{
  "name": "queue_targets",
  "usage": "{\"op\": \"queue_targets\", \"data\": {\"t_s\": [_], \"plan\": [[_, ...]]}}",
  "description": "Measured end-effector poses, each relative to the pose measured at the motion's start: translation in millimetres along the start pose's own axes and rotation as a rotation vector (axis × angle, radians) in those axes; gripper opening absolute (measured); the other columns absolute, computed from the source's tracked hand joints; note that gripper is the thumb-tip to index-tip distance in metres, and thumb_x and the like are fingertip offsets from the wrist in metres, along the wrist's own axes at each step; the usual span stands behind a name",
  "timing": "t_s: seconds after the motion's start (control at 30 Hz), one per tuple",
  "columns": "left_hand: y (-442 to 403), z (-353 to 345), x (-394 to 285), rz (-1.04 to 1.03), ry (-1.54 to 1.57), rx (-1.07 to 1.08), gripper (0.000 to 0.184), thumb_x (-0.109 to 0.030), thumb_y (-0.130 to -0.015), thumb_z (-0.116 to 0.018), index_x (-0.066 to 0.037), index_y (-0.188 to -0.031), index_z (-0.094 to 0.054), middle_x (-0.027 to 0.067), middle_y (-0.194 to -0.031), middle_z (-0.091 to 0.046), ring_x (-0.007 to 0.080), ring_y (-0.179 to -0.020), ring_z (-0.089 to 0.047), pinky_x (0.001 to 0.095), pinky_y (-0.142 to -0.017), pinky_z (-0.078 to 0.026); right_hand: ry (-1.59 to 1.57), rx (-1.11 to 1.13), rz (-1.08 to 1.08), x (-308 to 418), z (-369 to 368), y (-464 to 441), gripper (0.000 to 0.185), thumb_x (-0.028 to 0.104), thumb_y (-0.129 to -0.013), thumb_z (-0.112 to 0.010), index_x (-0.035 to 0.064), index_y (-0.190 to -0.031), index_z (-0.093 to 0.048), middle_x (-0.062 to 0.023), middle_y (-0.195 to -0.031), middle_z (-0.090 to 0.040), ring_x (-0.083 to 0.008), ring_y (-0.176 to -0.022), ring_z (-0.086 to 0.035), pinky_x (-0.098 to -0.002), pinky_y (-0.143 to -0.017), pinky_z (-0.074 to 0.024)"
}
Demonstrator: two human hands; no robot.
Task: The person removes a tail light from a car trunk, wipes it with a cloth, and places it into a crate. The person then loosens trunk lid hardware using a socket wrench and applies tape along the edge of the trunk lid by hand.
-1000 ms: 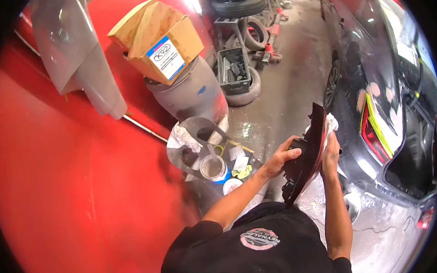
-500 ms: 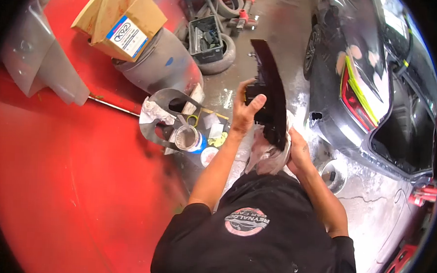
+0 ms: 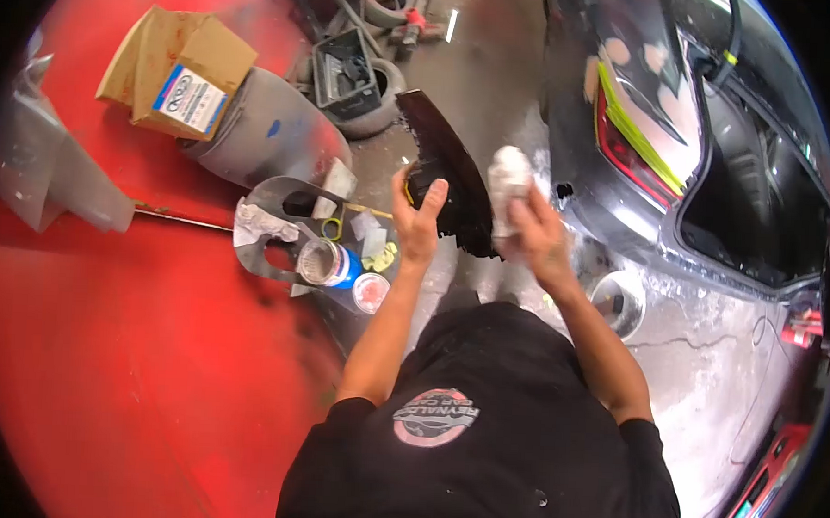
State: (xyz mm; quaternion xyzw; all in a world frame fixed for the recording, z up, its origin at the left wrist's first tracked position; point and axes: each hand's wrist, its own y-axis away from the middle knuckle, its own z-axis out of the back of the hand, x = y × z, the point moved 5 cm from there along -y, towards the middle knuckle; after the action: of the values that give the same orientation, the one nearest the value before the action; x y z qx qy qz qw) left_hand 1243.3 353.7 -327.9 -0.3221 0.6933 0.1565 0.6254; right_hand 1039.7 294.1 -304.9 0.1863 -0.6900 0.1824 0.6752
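Observation:
My left hand [image 3: 420, 213] is closed around the black back of a dark tail light [image 3: 461, 168], with the thumb lying across the housing. The light's long curved lens looks deep red and stands tilted in front of me. In my right hand [image 3: 541, 232] is a bunched white cloth [image 3: 509, 184], smeared a little by motion. That cloth is just to the right of the lens; whether it touches the lens I cannot tell.
To the right stands a car [image 3: 569, 127] with its trunk open and yellow-green tape [image 3: 633, 134] by a red tail light. At left, an open can [image 3: 327, 263] and lid [image 3: 370, 292] sit below a cardboard box [image 3: 178, 73]. A bucket [image 3: 619, 303] is on the floor.
The cloth has come up from the light's lower end to beside its right edge, with my right hand raised. My view has turned, so the surroundings shift leftward.

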Motion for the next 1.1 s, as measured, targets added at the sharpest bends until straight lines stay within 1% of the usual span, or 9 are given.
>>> {"op": "queue_targets", "data": {"t_s": [0.1, 0.17, 0.3, 0.47, 0.53, 0.63, 0.7, 0.8, 1.1], "plan": [[-1, -1, 12, -0.016, -0.046, -0.059, 0.049, -0.022, -0.097, -0.074, 0.001, -0.135, -0.053, 0.0068, -0.118, -0.062, 0.0153, -0.108, -0.058, 0.0288, -0.098, -0.047, 0.326, 0.056, 0.270, -6, -34, -9, 0.063, 0.023, -0.104, -0.055, -0.0043, -0.157, -0.033, -0.0308, -0.132, -0.056, -0.0447, -0.119, -0.057, -0.0439, -0.107, -0.0435], [-11, 12, 21, 0.080, 0.081, -0.090, 0.045, -0.021, -0.098, -0.072, -0.001, -0.133, -0.055, 0.0062, -0.116, -0.063, 0.0146, -0.105, -0.059, 0.0290, -0.095, -0.048, 0.130, 0.204, 0.140, -46, -41, -17, 0.065, 0.016, -0.106, -0.055, 0.0024, -0.163, -0.027, -0.0156, -0.149, -0.047, -0.0214, -0.133, -0.049, -0.0325, -0.111, -0.0394], [-40, 37, 41, 0.209, 0.289, -0.157, 0.037, -0.031, -0.105, -0.060, -0.004, -0.130, -0.057, 0.0108, -0.120, -0.066, 0.0224, -0.109, -0.067, 0.0371, -0.092, -0.055, 0.056, 0.365, 0.081, -56, -52, -34, 0.055, 0.023, -0.108, -0.052, -0.0008, -0.156, -0.041, -0.0150, -0.154, -0.045, -0.0223, -0.140, -0.044, -0.0354, -0.116, -0.0341], [-107, 72, 99, 0.434, 0.667, -0.008, 0.048, -0.043, -0.108, -0.050, -0.006, -0.137, -0.058, 0.0084, -0.124, -0.069, 0.0230, -0.111, -0.067, 0.0394, -0.096, -0.054, -0.195, 0.238, -0.294, -77, -37, -107, 0.037, 0.022, -0.104, -0.056, -0.0041, -0.129, -0.061, -0.0199, -0.127, -0.064, -0.0298, -0.102, -0.067, -0.0345, -0.092, -0.0539], [-146, 77, 118, 0.450, 0.771, 0.114, 0.053, -0.046, -0.106, -0.050, -0.005, -0.138, -0.059, 0.0091, -0.127, -0.069, 0.0240, -0.116, -0.066, 0.0417, -0.102, -0.052, 0.173, 0.258, -0.159, -76, -48, -154, 0.043, 0.020, -0.104, -0.056, -0.0015, -0.141, -0.055, -0.0165, -0.135, -0.062, -0.0232, -0.117, -0.061, -0.0343, -0.102, -0.0482], [-190, 77, 150, 0.742, 0.609, 0.078, 0.058, -0.049, -0.103, -0.055, -0.004, -0.140, -0.058, 0.0093, -0.128, -0.069, 0.0242, -0.117, -0.067, 0.0422, -0.101, -0.053, 0.380, 0.327, 0.277, -62, -105, -227, 0.055, 0.020, -0.102, -0.056, 0.0024, -0.154, -0.046, -0.0279, -0.163, -0.033, -0.0380, -0.151, -0.036, -0.0431, -0.123, -0.0292], [-214, 91, 181, 0.693, 0.544, 0.033, 0.057, -0.047, -0.102, -0.056, -0.007, -0.142, -0.057, 0.0085, -0.127, -0.068, 0.0226, -0.114, -0.067, 0.0391, -0.099, -0.054, 0.689, 0.295, 0.460, -59, -147, -284, 0.052, 0.026, -0.104, -0.053, 0.0064, -0.151, -0.050, -0.0317, -0.159, -0.036, -0.0492, -0.148, -0.034, -0.0515, -0.122, -0.0282], [-270, 98, 157, 0.896, 0.502, 0.114, 0.054, -0.049, -0.102, -0.056, -0.010, -0.140, -0.058, 0.0074, -0.126, -0.068, 0.0220, -0.113, -0.067, 0.0399, -0.095, -0.056, 0.458, 0.288, 0.340, -74, -178, -401, 0.051, 0.032, -0.106, -0.046, 0.0079, -0.150, -0.052, -0.0334, -0.158, -0.035, -0.0500, -0.147, -0.034, -0.0524, -0.122, -0.0284], [-383, 147, 178, 0.922, 0.577, 0.202, 0.065, -0.054, -0.100, -0.059, -0.004, -0.142, -0.056, 0.0148, -0.129, -0.069, 0.0287, -0.114, -0.068, 0.0451, -0.098, -0.055, 0.142, 0.403, -0.166, -172, -207, -592, 0.046, 0.035, -0.110, -0.045, 0.0003, -0.132, -0.064, -0.0102, -0.114, -0.072, -0.0189, -0.107, -0.061, -0.0327, -0.098, -0.0468]]}}
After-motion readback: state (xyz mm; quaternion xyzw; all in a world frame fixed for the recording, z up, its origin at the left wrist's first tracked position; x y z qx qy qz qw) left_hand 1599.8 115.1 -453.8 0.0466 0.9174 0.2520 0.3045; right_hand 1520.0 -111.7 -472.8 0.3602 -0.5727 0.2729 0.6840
